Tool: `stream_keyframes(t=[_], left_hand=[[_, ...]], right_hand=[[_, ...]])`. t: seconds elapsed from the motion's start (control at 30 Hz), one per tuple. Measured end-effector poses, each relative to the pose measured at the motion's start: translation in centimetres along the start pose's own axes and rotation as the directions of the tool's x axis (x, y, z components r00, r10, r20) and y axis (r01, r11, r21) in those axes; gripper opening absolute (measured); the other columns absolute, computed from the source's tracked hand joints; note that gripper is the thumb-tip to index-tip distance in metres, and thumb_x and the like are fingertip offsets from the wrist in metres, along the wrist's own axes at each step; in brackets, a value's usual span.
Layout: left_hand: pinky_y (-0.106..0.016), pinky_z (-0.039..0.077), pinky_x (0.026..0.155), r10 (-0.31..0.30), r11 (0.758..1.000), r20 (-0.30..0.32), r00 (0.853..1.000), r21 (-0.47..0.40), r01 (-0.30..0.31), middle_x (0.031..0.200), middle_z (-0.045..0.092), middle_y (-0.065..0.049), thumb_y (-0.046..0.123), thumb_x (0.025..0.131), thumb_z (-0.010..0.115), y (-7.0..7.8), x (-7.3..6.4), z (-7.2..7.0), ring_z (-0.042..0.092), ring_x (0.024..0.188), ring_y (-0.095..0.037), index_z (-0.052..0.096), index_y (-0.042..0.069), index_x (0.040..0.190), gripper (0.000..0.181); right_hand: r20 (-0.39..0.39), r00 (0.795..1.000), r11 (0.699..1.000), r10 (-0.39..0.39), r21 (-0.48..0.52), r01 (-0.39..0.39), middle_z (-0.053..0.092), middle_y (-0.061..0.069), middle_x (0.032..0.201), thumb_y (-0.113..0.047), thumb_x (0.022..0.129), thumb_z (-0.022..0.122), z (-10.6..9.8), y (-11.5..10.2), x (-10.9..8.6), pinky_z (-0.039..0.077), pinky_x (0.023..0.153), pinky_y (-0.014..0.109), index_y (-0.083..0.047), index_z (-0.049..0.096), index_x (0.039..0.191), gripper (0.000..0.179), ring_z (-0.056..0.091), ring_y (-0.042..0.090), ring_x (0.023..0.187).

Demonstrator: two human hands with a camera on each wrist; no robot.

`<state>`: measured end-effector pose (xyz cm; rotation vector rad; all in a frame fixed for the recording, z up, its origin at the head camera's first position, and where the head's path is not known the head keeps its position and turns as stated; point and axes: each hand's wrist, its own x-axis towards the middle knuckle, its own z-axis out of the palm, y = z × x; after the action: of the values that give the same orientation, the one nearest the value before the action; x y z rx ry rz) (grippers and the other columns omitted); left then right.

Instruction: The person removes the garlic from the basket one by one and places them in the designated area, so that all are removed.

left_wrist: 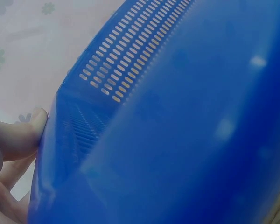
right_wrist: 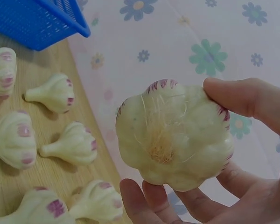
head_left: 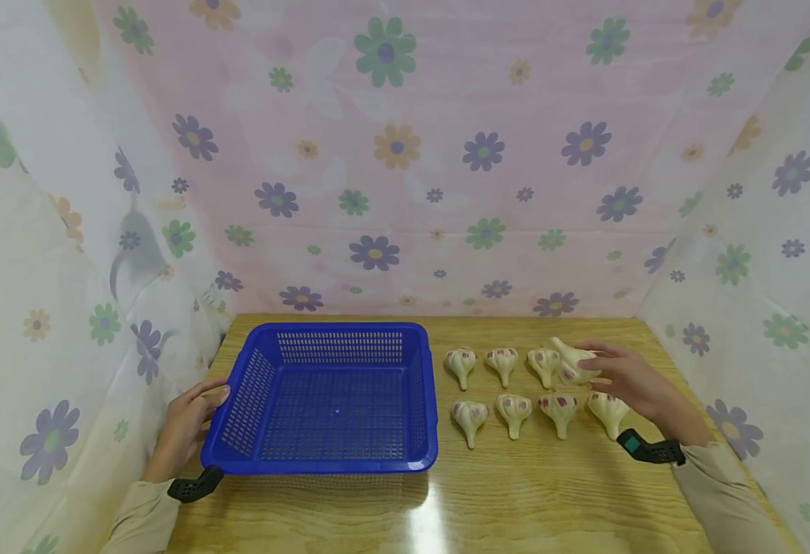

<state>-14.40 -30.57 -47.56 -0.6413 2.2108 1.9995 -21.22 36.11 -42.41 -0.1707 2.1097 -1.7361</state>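
On the table's left half stands a blue plastic basket with slotted walls and nothing in it. My left hand holds its left rim; in the left wrist view the thumb meets the rim's edge, with the other fingers partly hidden behind. To the right, my right hand holds a garlic bulb above the back row. The right wrist view shows this bulb root end toward the camera, between thumb and fingers. Several more garlic bulbs lie in two rows, stems mostly toward me.
The wooden table runs back to a pink flowered cloth. Pale flowered cloth hangs on both sides too. Close beside the basket's right wall lies the nearest bulb of the front row.
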Motion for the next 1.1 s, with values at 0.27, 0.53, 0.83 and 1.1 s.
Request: stream_keyframes(t=[0.27, 0.53, 0.83, 1.1], left_hand=[[-0.035, 0.054, 0.068, -0.010, 1.000, -0.022, 1.000, 0.007, 0.010, 0.090, 0.066, 0.007, 0.033, 0.093, 0.060, 0.1, 0.1, 0.1, 0.064, 0.079, -0.015, 0.041, 0.009, 0.140, 0.057], [-0.036, 0.054, 0.069, -0.004, 1.000, -0.004, 1.000, 0.007, 0.004, 0.092, 0.066, 0.006, 0.034, 0.094, 0.059, 0.1, 0.2, -0.1, 0.065, 0.080, -0.015, 0.039, 0.009, 0.141, 0.057], [-0.035, 0.054, 0.069, -0.012, 1.000, -0.018, 1.000, 0.017, 0.012, 0.090, 0.065, 0.007, 0.033, 0.094, 0.059, 0.1, 0.2, 0.1, 0.064, 0.081, -0.015, 0.040, 0.009, 0.140, 0.056], [-0.035, 0.054, 0.068, -0.001, 1.000, -0.013, 1.000, 0.007, 0.001, 0.090, 0.067, 0.007, 0.032, 0.094, 0.059, 0.1, 0.1, 0.0, 0.065, 0.080, -0.015, 0.041, 0.008, 0.140, 0.054]], right_hand=[[-0.004, 1.000, 1.000, 0.008, 0.016, -0.008, -0.008, 0.028, 0.152, -0.023, 0.101, 0.046, -1.5, 0.9, -0.4, 0.041, 0.094, 0.043, -0.026, 0.042, 0.134, 0.034, 0.035, 0.022, 0.126], [-0.039, 0.999, 0.992, 0.021, 0.126, -0.015, -0.006, 0.019, 0.151, -0.020, 0.101, 0.047, -2.4, 1.8, -0.9, 0.047, 0.082, 0.030, -0.032, 0.050, 0.127, 0.029, 0.048, 0.011, 0.110], [-0.058, 0.998, 0.973, 0.014, 0.232, 0.000, 0.005, 0.010, 0.147, -0.017, 0.101, 0.045, -3.3, 2.9, -1.1, 0.048, 0.081, 0.033, -0.032, 0.051, 0.123, 0.027, 0.055, 0.011, 0.097], [-0.008, 1.000, 0.945, -0.010, 0.326, 0.012, -0.022, 0.007, 0.154, -0.015, 0.103, 0.039, -5.3, 4.5, -1.7, 0.048, 0.083, 0.024, -0.033, 0.054, 0.119, 0.029, 0.054, -0.005, 0.098]])
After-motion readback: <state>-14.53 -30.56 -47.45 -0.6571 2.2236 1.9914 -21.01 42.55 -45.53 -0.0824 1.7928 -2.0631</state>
